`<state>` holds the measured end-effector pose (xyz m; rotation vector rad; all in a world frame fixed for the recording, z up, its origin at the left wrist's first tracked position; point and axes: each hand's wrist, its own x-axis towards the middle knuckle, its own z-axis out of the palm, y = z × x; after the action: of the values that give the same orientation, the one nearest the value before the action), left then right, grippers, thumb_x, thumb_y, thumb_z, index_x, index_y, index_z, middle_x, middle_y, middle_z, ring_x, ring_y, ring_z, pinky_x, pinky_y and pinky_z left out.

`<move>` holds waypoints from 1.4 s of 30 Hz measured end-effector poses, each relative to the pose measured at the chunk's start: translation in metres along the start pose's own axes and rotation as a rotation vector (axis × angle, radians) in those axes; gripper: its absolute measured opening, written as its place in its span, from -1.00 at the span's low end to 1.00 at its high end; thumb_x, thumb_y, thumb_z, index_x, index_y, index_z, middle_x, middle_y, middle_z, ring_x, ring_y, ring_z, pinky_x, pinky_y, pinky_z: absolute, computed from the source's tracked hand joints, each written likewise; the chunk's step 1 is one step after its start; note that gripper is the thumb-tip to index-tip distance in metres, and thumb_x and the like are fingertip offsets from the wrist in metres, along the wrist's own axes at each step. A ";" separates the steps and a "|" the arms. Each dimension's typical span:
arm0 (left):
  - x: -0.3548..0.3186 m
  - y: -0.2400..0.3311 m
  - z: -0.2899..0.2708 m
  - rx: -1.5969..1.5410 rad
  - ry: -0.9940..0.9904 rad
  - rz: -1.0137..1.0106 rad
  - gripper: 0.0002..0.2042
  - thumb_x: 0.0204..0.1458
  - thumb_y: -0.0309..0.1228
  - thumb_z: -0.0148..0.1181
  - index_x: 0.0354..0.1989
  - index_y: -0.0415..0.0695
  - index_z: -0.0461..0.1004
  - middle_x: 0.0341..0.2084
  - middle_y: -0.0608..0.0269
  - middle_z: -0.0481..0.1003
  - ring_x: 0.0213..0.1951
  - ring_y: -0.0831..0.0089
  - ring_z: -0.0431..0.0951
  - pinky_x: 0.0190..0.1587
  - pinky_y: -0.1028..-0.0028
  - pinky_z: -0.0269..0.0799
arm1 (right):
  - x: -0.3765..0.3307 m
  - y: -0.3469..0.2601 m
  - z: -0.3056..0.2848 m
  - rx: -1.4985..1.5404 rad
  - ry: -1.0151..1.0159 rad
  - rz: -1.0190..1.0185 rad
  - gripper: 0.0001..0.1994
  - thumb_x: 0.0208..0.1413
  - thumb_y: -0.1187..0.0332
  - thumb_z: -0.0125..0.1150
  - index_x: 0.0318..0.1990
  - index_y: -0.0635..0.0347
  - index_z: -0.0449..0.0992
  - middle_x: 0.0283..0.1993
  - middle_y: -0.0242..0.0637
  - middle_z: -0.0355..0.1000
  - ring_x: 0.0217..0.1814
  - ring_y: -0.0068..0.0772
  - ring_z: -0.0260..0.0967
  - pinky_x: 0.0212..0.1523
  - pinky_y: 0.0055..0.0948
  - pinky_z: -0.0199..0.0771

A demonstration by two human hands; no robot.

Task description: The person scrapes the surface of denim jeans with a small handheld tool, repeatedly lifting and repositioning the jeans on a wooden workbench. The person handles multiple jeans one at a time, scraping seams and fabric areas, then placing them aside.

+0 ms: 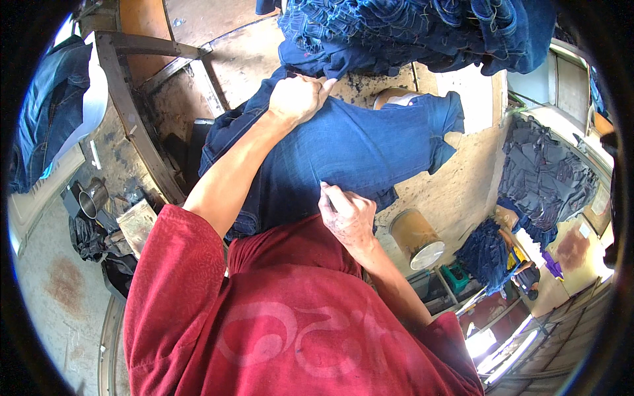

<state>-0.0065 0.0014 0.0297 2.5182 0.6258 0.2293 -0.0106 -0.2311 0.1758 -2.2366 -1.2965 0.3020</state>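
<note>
A pair of blue jeans [370, 145] lies spread in front of me, one leg reaching to the right with its end folded. My left hand [300, 100] is closed on the denim at the far edge, the fingers wrapped in a fist. Lower down, my right hand [348, 214] rests close over the leg, thumb and fingers pinched together. A tiny pale tip shows at those fingertips, too small to name. More folded denim bunches to the left under my left forearm.
Beyond the jeans hangs a big heap of denim [409, 30]. A cylindrical tin [416, 239] is at the right, another tin [396, 97] partly behind the jeans. Dark grey garments [545, 171] are piled far right. A wooden frame [135, 119] runs along the left.
</note>
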 end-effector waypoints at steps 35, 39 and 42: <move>-0.001 0.000 0.005 0.019 0.140 0.076 -0.59 0.33 -0.11 0.32 -0.49 -0.14 0.73 -0.72 -0.04 0.56 -0.64 0.00 0.65 -0.53 0.12 0.60 | 0.002 0.004 0.002 -0.042 -0.043 0.026 -0.89 0.16 0.53 0.45 -0.32 0.11 0.62 -0.52 -0.32 0.56 -0.60 -0.33 0.54 -0.56 -0.31 0.49; 0.000 0.000 0.006 0.000 0.138 0.072 -0.54 0.33 -0.09 0.31 -0.56 -0.15 0.71 -0.74 -0.03 0.54 -0.63 0.00 0.66 -0.53 0.12 0.60 | 0.007 0.002 0.004 -0.002 -0.007 0.038 -0.88 0.18 0.50 0.45 -0.34 0.08 0.60 -0.58 -0.31 0.52 -0.64 -0.28 0.51 -0.59 -0.29 0.46; -0.001 0.001 0.005 -0.005 0.102 0.032 -0.47 0.34 -0.06 0.28 -0.65 -0.15 0.65 -0.74 -0.04 0.54 -0.62 -0.01 0.66 -0.53 0.12 0.59 | 0.009 -0.001 0.003 -0.043 -0.050 0.045 -0.87 0.22 0.46 0.44 -0.35 0.06 0.60 -0.59 -0.28 0.53 -0.63 -0.25 0.53 -0.59 -0.27 0.46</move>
<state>-0.0056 -0.0023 0.0254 2.5256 0.6235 0.3721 -0.0080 -0.2216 0.1750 -2.3104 -1.2907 0.3520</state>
